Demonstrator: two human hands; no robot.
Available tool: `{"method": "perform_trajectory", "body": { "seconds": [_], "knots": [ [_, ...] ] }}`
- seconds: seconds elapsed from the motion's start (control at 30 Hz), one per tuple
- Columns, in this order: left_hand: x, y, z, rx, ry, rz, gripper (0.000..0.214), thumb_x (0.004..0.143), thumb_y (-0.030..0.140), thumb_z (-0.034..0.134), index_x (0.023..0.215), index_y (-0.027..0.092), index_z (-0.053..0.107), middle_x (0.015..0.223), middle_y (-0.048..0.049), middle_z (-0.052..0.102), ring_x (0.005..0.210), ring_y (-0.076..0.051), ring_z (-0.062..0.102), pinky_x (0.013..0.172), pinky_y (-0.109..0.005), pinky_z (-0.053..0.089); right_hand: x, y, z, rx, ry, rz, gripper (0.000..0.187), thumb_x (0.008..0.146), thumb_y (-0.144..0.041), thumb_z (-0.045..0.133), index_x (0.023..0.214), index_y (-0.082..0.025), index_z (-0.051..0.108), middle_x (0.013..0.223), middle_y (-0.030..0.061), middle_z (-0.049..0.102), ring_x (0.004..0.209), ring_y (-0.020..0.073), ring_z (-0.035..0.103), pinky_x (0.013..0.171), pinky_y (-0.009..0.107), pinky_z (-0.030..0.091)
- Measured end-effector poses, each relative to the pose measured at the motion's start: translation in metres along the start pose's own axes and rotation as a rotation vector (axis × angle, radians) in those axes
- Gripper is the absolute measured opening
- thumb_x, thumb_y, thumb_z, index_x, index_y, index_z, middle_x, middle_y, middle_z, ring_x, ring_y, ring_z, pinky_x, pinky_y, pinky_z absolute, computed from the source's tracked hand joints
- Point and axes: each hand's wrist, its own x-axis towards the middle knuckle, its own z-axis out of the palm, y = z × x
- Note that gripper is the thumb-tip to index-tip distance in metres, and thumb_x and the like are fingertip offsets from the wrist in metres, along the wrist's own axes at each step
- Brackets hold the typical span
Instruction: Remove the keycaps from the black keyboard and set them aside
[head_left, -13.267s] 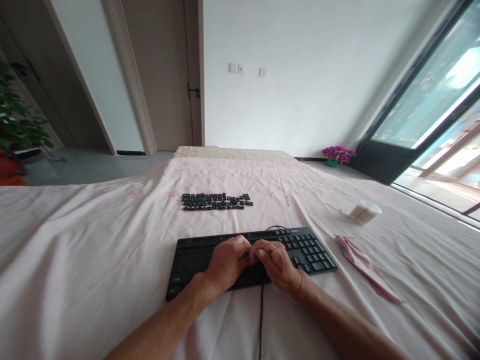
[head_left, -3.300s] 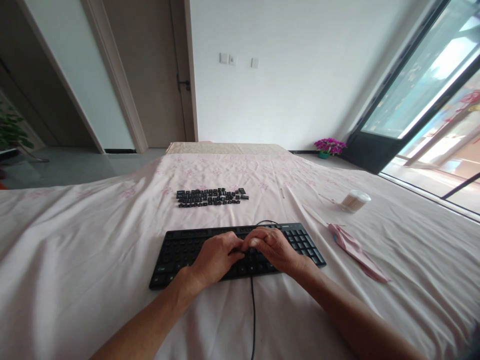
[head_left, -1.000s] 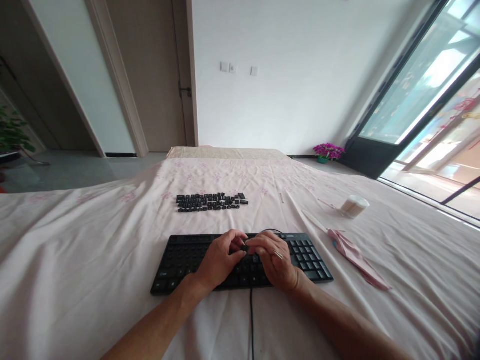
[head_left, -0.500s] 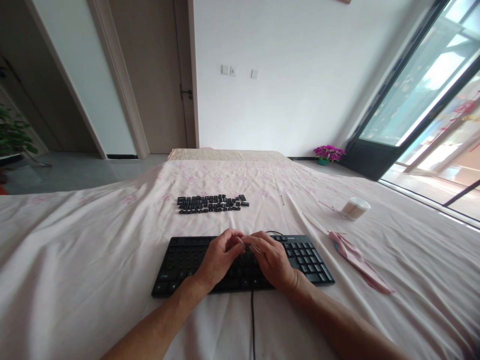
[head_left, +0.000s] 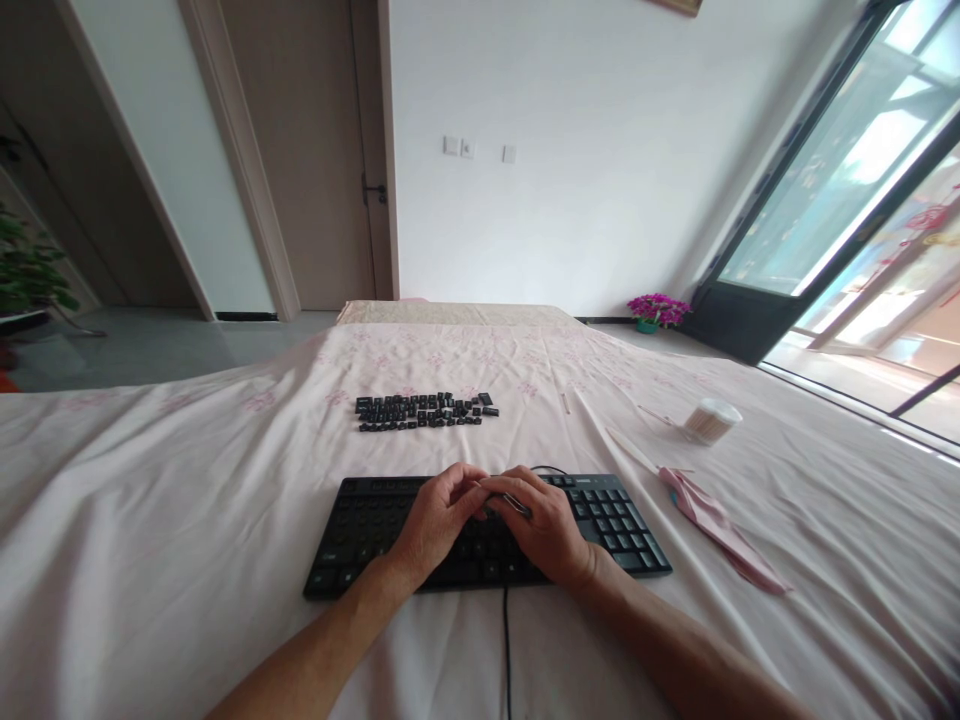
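Observation:
A black keyboard [head_left: 628,528] lies on the pink cloth, with many keycaps off its left and middle parts and the number pad keys in place. Over its middle my left hand [head_left: 437,518] is closed in a pinch, its fingertips meeting those of the other hand; what they hold is hidden. My right hand [head_left: 546,522] is closed around slim silvery tweezers [head_left: 517,504], whose tips are out of sight between the fingers. Beyond the keyboard, loose black keycaps [head_left: 386,411] lie in rough rows.
To the right stand a clear tub of cotton swabs [head_left: 712,421] and, nearer, a crumpled pink cloth [head_left: 720,530]. A single swab [head_left: 566,402] lies farther back. The keyboard cable [head_left: 508,650] runs toward me between my forearms.
The tweezers in my right hand have turned slightly, and my right fingers have curled closer over the left fingertips. Both hands stay over the keyboard's middle.

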Motion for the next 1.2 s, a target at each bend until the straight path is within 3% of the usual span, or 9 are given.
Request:
{"method": "perform_trajectory", "body": {
  "seconds": [0.2, 0.4, 1.2],
  "knots": [
    [-0.0008, 0.0045, -0.0005, 0.072, 0.014, 0.023, 0.033, 0.087, 0.044, 0.049, 0.096, 0.015, 0.061, 0.074, -0.0011, 0.063, 0.065, -0.014, 0.059, 0.068, -0.025, 0.046, -0.001, 0.0019, 0.0008, 0.02, 0.021, 0.041, 0.023, 0.087, -0.017, 0.054, 0.107, -0.024, 0.065, 0.092, 0.0034, 0.064, 0.082, 0.0147, 0.063, 0.077, 0.025, 0.05],
    [0.0005, 0.0032, -0.0011, 0.018, -0.011, -0.005, 0.033, 0.084, 0.044, 0.055, 0.097, 0.015, 0.06, 0.084, -0.0033, 0.064, 0.068, -0.014, 0.06, 0.067, -0.025, 0.048, -0.0014, 0.0045, 0.0023, 0.035, 0.035, 0.049, 0.018, 0.088, -0.019, 0.055, 0.101, -0.024, 0.067, 0.09, 0.0033, 0.065, 0.081, 0.015, 0.063, 0.076, 0.026, 0.05],
    [-0.0008, 0.0004, -0.002, 0.028, -0.031, 0.007, 0.033, 0.079, 0.046, 0.06, 0.088, 0.014, 0.062, 0.077, -0.0029, 0.063, 0.07, -0.015, 0.058, 0.065, -0.024, 0.046, -0.0008, 0.0017, 0.0007, 0.066, 0.004, 0.062, 0.01, 0.084, -0.02, 0.061, 0.09, -0.023, 0.069, 0.083, 0.0014, 0.066, 0.075, 0.014, 0.063, 0.072, 0.024, 0.05]
  ]
}}
